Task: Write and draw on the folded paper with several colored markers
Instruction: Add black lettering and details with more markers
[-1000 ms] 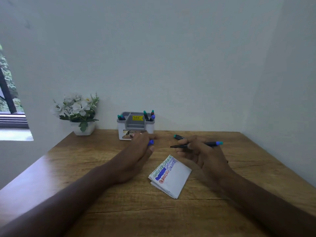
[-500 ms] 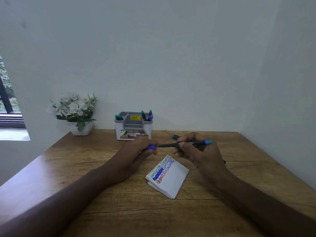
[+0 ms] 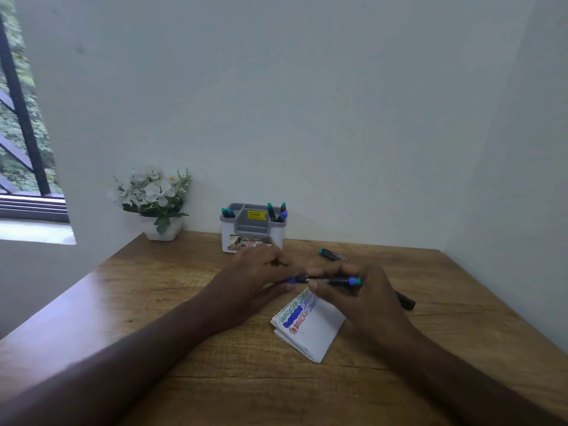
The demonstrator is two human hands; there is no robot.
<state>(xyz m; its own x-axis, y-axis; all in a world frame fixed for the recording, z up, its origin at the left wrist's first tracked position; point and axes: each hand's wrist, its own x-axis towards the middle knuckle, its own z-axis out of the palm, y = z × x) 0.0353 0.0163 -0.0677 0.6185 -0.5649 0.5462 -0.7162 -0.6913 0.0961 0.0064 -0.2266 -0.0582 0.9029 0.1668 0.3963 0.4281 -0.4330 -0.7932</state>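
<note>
Fingers of both hands are curled around one dark marker (image 3: 325, 280) held level above the wooden table (image 3: 159, 302). On the left hand (image 3: 261, 272) the fingertips close on the marker's blue cap end, which peeks out at the thumb side. On the right hand (image 3: 356, 296) the thumb and curled fingers pinch the barrel nearer its other end, where a blue band and a teal tip stick out past the knuckles. The marker's long axis runs left to right across the view, capped end to the left, teal tip to the right.

Just below and in front of the hands lies the folded paper (image 3: 310, 327), flat on the table and turned at an angle, with green, blue and red scribbled lines along its upper left edge. The right thumb covers the far corner of the paper, and the writing there is too small to read.

Two more markers lie on the table behind the right hand: a teal-capped marker (image 3: 330, 254) and a black marker (image 3: 405, 301), each partly hidden by the hand. Motion blur smears the fingertips, so whether the cap is fully seated cannot be told. A grey and white pen holder (image 3: 252, 229) with further markers stands at the wall, beside a potted white flower plant (image 3: 153, 198).
</note>
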